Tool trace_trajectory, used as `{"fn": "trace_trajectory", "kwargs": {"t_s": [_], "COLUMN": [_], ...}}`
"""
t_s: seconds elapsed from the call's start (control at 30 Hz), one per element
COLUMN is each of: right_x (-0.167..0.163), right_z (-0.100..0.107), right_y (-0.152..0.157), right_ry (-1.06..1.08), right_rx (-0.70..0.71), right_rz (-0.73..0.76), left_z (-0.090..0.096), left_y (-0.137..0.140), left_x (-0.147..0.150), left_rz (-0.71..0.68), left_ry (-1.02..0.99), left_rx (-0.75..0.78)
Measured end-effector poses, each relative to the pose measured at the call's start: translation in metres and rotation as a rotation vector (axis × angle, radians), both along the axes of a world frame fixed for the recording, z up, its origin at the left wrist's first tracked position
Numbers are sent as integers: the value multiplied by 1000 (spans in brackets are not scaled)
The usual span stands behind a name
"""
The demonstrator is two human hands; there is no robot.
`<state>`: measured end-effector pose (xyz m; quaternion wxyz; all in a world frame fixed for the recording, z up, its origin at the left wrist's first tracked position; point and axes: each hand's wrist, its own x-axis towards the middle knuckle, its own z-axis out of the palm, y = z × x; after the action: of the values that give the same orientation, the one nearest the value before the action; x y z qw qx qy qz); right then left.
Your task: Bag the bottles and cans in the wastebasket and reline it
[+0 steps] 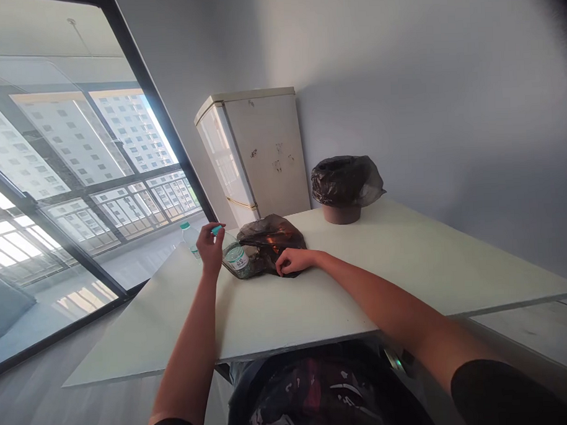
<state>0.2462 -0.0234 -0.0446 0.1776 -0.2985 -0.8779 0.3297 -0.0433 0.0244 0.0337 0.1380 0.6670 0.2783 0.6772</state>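
My left hand (211, 247) is closed around the neck of a clear plastic bottle (236, 256), just below its teal cap (216, 230). The bottle leans to the left, and its lower part with a white label is at the mouth of a dark plastic bag (268, 228). With fingers curled, my right hand (292, 262) grips the near edge of that bag. Orange-red shapes show faintly through the thin film. Another clear bottle (190, 239) with a green cap stands just left of my left hand, partly hidden by it.
On the pale table (287, 311), a brown bin (342, 213) lined with a black bag (345, 179) stands at the back right. Behind the table is a white fridge (267, 151). Glass sliding doors (78, 182) are on the left. A dark bag-like bundle (317, 391) lies below the near edge.
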Motion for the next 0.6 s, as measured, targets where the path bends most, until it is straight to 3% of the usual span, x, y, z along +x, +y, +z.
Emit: {"fn": "trace_trajectory", "kwargs": {"t_s": [0.27, 0.37, 0.6], "right_x": [-1, -1, -3], "right_z": [2, 3, 5], "right_y": [-2, -2, -4], "right_ry": [-1, -3, -4], "right_rx": [-4, -3, 1], "right_rz": [-3, -3, 4], "left_z": [-10, -16, -38], "left_y": [1, 5, 13], "left_x": [13, 15, 20], "left_rz": [-249, -286, -508], "left_ry": [32, 45, 56], "left_rx": [-95, -150, -393]}}
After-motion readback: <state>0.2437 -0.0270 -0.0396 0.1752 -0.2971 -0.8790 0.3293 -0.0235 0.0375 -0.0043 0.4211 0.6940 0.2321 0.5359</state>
